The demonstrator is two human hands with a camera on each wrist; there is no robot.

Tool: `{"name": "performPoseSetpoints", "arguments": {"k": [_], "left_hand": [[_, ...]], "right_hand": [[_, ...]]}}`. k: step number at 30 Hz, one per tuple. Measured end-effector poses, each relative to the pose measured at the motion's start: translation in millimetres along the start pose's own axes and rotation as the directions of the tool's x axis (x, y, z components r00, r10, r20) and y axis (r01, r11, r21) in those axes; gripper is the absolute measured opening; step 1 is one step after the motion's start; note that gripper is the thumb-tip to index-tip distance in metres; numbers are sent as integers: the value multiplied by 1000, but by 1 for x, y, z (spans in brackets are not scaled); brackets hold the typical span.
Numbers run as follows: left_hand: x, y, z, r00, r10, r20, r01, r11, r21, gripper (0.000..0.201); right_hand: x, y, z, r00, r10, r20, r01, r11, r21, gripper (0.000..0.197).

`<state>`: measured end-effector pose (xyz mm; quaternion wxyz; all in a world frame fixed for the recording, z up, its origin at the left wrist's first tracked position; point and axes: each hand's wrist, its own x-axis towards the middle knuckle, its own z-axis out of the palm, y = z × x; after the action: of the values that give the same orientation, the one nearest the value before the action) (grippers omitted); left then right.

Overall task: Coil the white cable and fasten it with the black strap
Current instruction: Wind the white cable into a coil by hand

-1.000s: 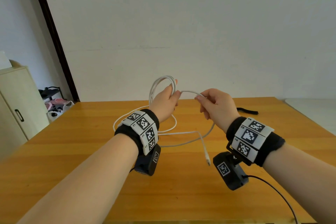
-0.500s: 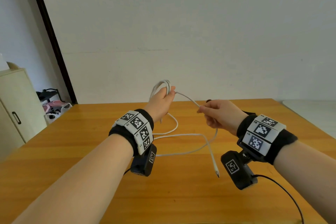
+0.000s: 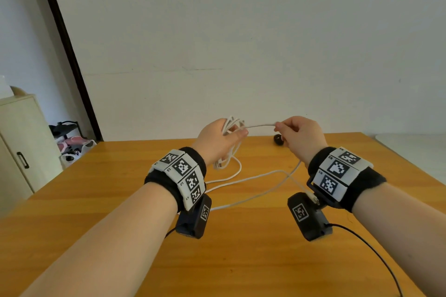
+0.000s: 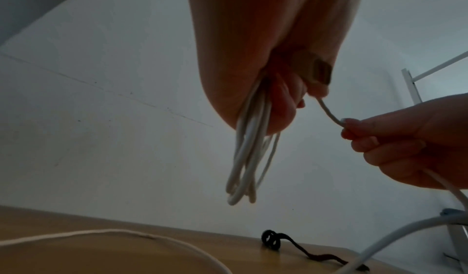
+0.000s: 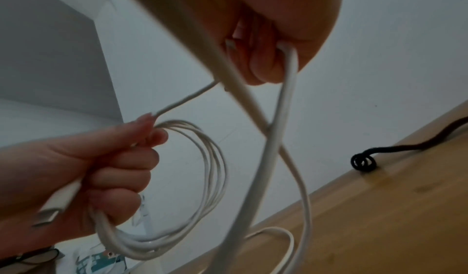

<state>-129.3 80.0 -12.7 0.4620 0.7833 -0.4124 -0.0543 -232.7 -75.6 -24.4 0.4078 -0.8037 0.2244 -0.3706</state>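
Nearest, under both wrists: slack white cable (image 3: 243,181) trailing on table (image 3: 241,260), light, limp, a little springy, likely to unwind. Higher, left hand (image 3: 218,138) curled round several finished loops; right hand (image 3: 298,135) pinching the free run just beside. Best taken near the loops, kept taut. Beyond right hand, black strap (image 3: 278,139) lying soft, untouched.

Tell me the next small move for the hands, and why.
Probably bring the right hand back to the left hand to lay another loop: the white cable runs taut between them, slack remains on the table, and the black strap lies untouched.
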Motion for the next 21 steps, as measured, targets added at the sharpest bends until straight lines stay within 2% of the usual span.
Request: {"name": "performPoseSetpoints", "arguments": {"k": [8, 13, 16, 21], "left_hand": [[-2, 9, -1, 994, -17, 104, 7, 995, 102, 27], [2, 0, -1, 993, -41, 110, 0, 936, 351, 30], [5, -7, -1, 993, -78, 86, 44, 936, 348, 33], [1, 4, -4, 990, -85, 111, 48, 951, 304, 32]], "right_hand": [[2, 2, -2, 1000, -4, -2, 4, 999, 32, 21], [-1, -3, -3, 999, -48, 2, 48, 997, 58, 20], [-3, -8, -1, 997, -77, -16, 78, 996, 42, 21], [-3, -7, -1, 999, -38, 14, 38, 999, -10, 19]]}}
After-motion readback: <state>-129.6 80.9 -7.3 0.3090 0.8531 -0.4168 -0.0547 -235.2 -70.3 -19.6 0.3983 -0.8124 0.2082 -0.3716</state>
